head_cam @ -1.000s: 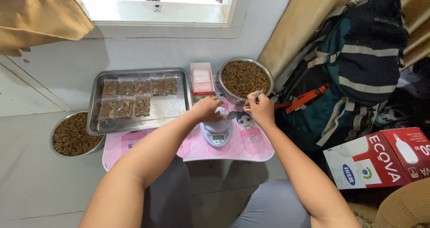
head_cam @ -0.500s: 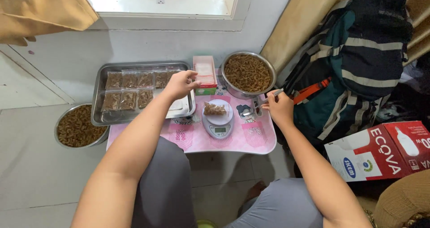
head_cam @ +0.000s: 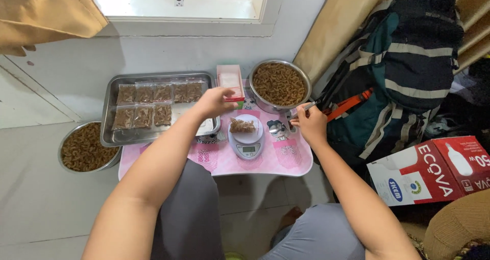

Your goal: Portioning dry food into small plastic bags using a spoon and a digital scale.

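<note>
Left hand (head_cam: 213, 102): you are holding it over the right end of the metal tray (head_cam: 113, 137), at about 10 o'clock from the scale (head_cam: 246, 142); whether its fingers are curling around anything, I cannot tell.
Right hand (head_cam: 308, 122): you are resting it on the desk (head_cam: 255, 165) at 3 o'clock from the scale, fingers clenching a thin metal handle (head_cam: 310, 106) pointing toward the bowl.
Scale: sitting mid-desk, carrying a small clear bag of brown pasta (head_cam: 242, 126) on its round plate.
Tray: holding rows of filled small bags (head_cam: 153, 92) along its far side.
Bowl of pasta (head_cam: 279, 84): standing at 1 o'clock from the scale.
Second bowl (head_cam: 84, 147): sitting on the floor at 9 o'clock, beside the tray.
Pink box (head_cam: 229, 80): standing at 12 o'clock, between tray and bowl.
</note>
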